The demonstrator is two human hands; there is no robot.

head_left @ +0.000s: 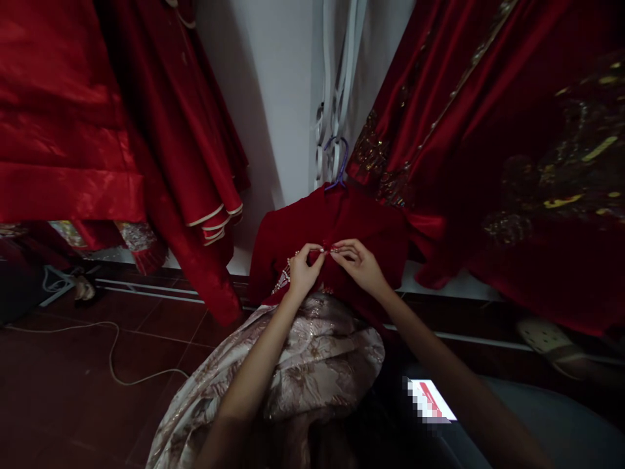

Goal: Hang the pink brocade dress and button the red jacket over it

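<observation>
A dark red jacket (pixel 288 228) hangs in front of me on a purple hanger (pixel 340 166). At the middle of its front, my left hand (pixel 305 267) pinches the cloth edge between thumb and fingertips. My right hand (pixel 359 264) pinches the opposite edge, and the fingertips of both hands almost meet. Whatever small fastening lies between them is too small to make out. Strings of pale beads (pixel 282 279) show beside my left hand. Below the jacket, a pale, shiny patterned skirt (pixel 312 352) spreads out in folds under my forearms.
Red garments (pixel 180 117) hang at left, and red garments with gold sequins (pixel 561 169) hang at right. White straps with rings (pixel 336 78) hang by the wall. A cable (pixel 114 345) crosses the tiled floor. A lit screen (pixel 434 398) glows below my right forearm. A pale clog (pixel 547 339) stands right.
</observation>
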